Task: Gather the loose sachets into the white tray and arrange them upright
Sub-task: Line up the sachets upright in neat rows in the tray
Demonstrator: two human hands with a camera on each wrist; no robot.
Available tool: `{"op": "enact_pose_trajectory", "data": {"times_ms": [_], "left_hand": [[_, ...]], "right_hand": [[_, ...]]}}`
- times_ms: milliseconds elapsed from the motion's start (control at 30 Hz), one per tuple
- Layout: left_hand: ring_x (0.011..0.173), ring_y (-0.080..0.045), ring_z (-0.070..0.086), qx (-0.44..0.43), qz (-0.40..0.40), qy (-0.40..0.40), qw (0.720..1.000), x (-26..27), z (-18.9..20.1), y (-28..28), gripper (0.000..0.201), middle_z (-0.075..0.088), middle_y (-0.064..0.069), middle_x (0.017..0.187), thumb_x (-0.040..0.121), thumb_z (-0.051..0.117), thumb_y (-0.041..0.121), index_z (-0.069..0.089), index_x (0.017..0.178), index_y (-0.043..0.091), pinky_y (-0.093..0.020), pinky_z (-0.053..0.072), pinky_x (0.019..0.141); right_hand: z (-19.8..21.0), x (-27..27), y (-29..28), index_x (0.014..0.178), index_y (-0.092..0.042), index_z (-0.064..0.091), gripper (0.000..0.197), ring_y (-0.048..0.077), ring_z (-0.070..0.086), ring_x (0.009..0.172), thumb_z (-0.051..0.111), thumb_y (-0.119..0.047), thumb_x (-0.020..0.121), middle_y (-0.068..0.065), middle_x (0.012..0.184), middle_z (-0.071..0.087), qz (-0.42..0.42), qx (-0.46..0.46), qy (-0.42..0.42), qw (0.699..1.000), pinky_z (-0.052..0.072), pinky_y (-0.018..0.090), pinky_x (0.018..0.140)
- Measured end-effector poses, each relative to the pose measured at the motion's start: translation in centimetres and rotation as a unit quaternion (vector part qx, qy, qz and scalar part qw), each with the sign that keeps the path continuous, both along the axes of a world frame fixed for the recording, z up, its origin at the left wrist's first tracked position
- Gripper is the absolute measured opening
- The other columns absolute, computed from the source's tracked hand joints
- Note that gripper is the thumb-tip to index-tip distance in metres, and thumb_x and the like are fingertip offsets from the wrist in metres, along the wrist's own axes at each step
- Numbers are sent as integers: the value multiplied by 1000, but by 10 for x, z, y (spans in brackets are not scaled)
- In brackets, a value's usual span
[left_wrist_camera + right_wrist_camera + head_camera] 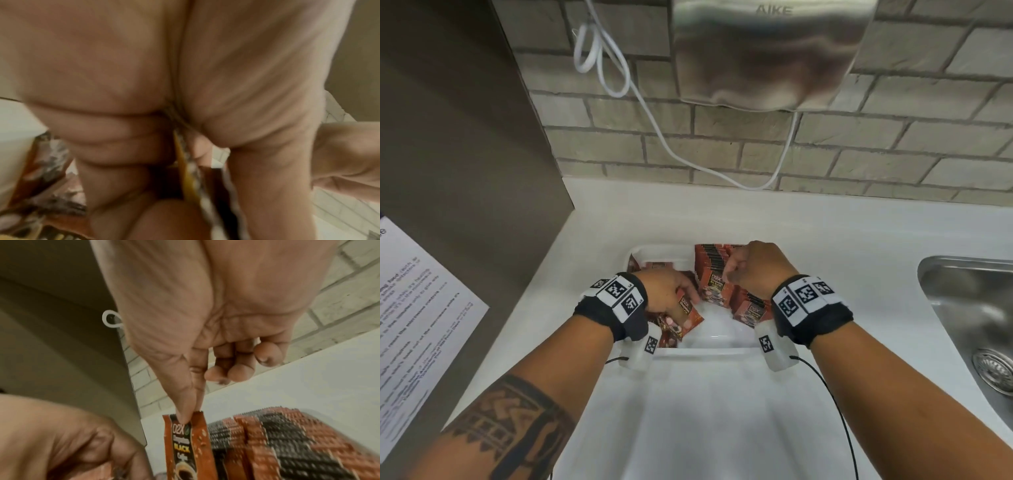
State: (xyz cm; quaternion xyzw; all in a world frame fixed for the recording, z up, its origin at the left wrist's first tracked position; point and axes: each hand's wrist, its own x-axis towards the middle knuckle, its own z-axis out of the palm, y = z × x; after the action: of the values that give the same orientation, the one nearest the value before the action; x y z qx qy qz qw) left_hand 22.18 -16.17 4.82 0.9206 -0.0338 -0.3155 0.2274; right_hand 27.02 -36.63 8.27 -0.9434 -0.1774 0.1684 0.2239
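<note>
A white tray (709, 351) sits on the counter and holds red-brown coffee sachets. A row of upright sachets (714, 262) fills its far right part; another upright group (751, 308) stands nearer. My right hand (736, 270) pinches the top of one upright sachet (186, 446) between thumb and forefinger, at the front of the row (287, 443). My left hand (681, 298) grips a loose sachet (688, 313) in the tray's left part, above other loose sachets (669, 330) lying flat. The left wrist view is blurred; curled fingers (123, 146) close round a sachet edge (205, 194).
A steel sink (972, 329) lies at the right. A metal hand dryer (767, 51) hangs on the brick wall with a white cable (664, 137) drooping to the counter. A brown panel (458, 154) with a paper notice (417, 315) stands at the left.
</note>
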Motion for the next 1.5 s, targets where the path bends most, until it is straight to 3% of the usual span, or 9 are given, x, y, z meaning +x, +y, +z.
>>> {"op": "enact_pose_trajectory", "data": {"times_ms": [100,233,467,833,967,1167,1267,1367,1500], "left_hand": [[119,-13,52,0,-36,16,999,4,-4,-16,68,55,10,136,72,86,39,59,134,38,-31,43,105],[120,-13,54,-3,-36,54,998,14,-12,-27,72,57,10,138,73,85,39,56,139,36,-30,42,108],[121,-12,53,-8,-30,83,996,22,-21,-33,69,57,11,139,73,83,38,59,137,34,-30,40,110],[123,-12,51,-17,-33,93,995,25,-27,-35,70,54,10,143,77,82,35,55,142,32,-26,38,108],[121,-13,54,-33,-36,85,995,23,-25,-34,64,58,10,137,77,82,33,60,137,33,-27,41,108],[107,-11,59,-93,5,31,995,18,-12,-17,44,63,12,116,69,88,40,73,110,34,-29,46,98],[98,-12,59,-118,32,-13,992,17,-9,-14,46,63,10,104,70,88,43,70,110,30,-26,46,84],[76,-12,55,-171,65,-49,982,14,-7,-14,40,61,7,82,65,90,47,69,96,33,-27,41,69],[74,-23,57,-252,101,-75,960,10,-12,-10,52,64,-4,83,53,93,55,71,94,31,-34,47,76]], "right_hand": [[-10,0,10,81,-24,77,17,12,66,85,62,-22,88,-8,90,72,10,-53,5,999,53,26,72],[-17,0,16,92,-16,76,20,19,68,91,57,-21,91,1,97,72,21,-116,-1,993,58,35,84],[-24,5,16,95,-17,77,17,22,63,100,63,-25,88,1,106,69,27,-143,-7,989,56,38,89],[-21,1,12,87,-20,78,15,18,66,95,64,-17,88,-2,100,72,32,-106,-4,994,57,35,86],[-14,-2,9,90,-21,77,15,16,66,94,63,-17,91,-5,103,71,34,-77,-1,996,56,32,84],[-8,-5,2,79,-28,73,14,12,64,90,64,-26,90,-10,93,69,3,-14,-16,1000,45,24,71],[-6,-12,4,77,-30,69,14,12,66,84,67,-35,90,-10,86,69,26,-10,15,1000,46,25,70],[-2,-14,5,85,-28,73,13,9,64,85,72,-41,87,-10,89,70,28,6,57,998,42,22,69],[4,-10,-2,91,-26,75,13,9,66,86,74,-38,86,-9,90,72,-5,44,76,996,45,21,68]]}}
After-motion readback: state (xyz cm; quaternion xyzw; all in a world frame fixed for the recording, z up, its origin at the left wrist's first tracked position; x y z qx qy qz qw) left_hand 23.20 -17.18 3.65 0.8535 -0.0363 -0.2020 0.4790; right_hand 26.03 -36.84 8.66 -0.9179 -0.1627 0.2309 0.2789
